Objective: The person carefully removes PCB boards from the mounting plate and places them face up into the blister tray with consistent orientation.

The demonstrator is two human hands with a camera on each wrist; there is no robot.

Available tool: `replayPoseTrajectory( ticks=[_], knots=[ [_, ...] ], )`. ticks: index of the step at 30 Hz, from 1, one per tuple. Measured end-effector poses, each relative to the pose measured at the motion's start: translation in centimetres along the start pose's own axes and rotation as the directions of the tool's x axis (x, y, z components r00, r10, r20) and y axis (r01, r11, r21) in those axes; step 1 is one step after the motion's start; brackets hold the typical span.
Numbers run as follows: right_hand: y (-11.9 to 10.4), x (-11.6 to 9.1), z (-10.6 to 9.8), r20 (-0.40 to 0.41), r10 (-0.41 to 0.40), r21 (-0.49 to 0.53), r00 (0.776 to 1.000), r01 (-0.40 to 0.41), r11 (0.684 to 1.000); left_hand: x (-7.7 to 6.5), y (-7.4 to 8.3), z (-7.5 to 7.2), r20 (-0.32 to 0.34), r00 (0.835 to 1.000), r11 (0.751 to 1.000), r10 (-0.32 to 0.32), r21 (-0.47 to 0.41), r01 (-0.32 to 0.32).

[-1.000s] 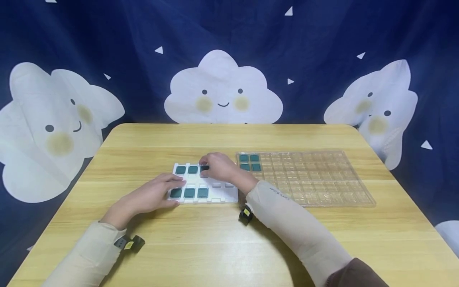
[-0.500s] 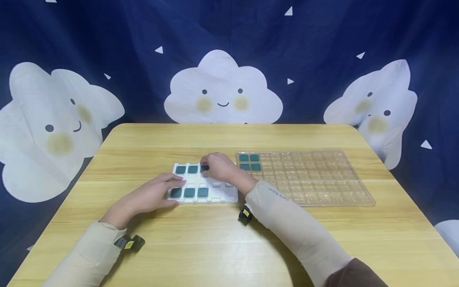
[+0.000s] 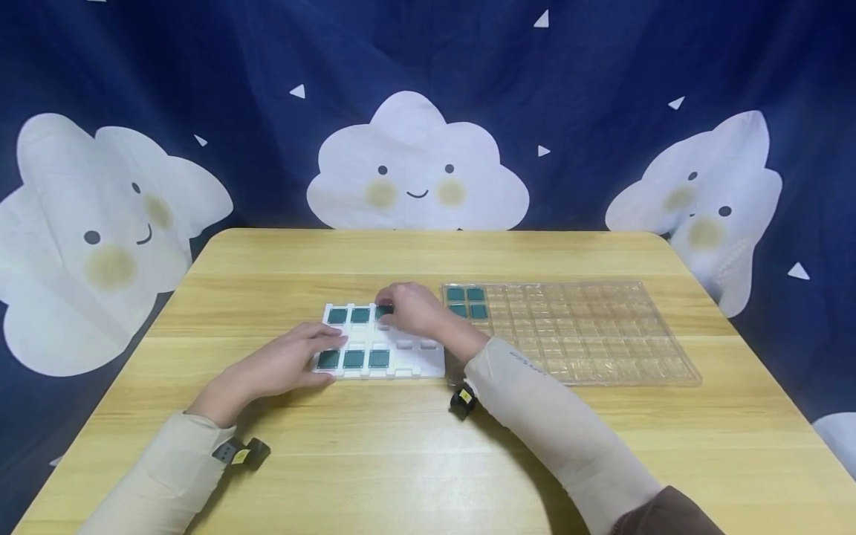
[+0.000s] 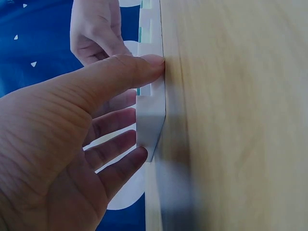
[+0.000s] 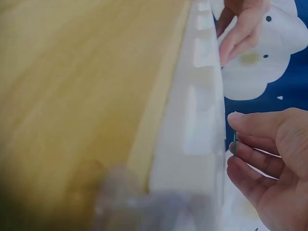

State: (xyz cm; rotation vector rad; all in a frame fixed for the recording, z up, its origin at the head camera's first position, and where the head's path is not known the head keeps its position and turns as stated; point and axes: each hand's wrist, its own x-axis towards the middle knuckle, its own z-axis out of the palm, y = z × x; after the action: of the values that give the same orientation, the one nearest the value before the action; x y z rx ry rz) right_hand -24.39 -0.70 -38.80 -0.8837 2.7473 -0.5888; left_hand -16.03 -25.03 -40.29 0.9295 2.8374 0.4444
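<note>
- At the far side of the white tray [image 3: 354, 338], above the third place from the left, the right hand [image 3: 414, 308] holds a thin green square [image 3: 384, 310]. The right wrist view shows it edge-on, thumb at its near edge and fingers at its far edge.
- That pinch is narrow, no wider than the piece itself. Whether the square's underside touches the tray, I cannot tell.
- On the tray's left end rests the left hand [image 3: 287, 360], spread wide, thumb against the near edge and fingers over the left part (a steadying touch, I'd judge, rather than a clasp).
- Left of the held piece, two green squares [image 3: 360, 316] lie in the far row; three green squares [image 3: 353, 359] fill the near row's left places.
- To the right, just beside the white tray, lies a clear tray [image 3: 602, 334] of small pockets, with four green squares [image 3: 456, 295] in its far left corner.
- Each square should be very light, stiff and perhaps brittle, its smooth face slippery; opposite edges, lightly pinched, look the safest hold.
- The white tray seems light too and could skid on the wooden table [image 3: 428, 438], so its outer edge suits a bracing hand.
</note>
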Motion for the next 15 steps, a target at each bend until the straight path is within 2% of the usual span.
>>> replayPoseTrajectory(
  ticks=[8,15],
  knots=[
    [0.4,-1.0,-1.2,-0.025,0.001,0.062,1.0,0.0,0.998,0.0,0.1,-0.1,-0.011,1.0,1.0,0.007,-0.002,-0.007],
    [1.0,-2.0,-1.8,-0.035,0.004,0.072,0.999,-0.002,0.997,0.0,0.1,-0.1,0.0,1.0,1.0,0.003,-0.002,-0.003]
  ],
)
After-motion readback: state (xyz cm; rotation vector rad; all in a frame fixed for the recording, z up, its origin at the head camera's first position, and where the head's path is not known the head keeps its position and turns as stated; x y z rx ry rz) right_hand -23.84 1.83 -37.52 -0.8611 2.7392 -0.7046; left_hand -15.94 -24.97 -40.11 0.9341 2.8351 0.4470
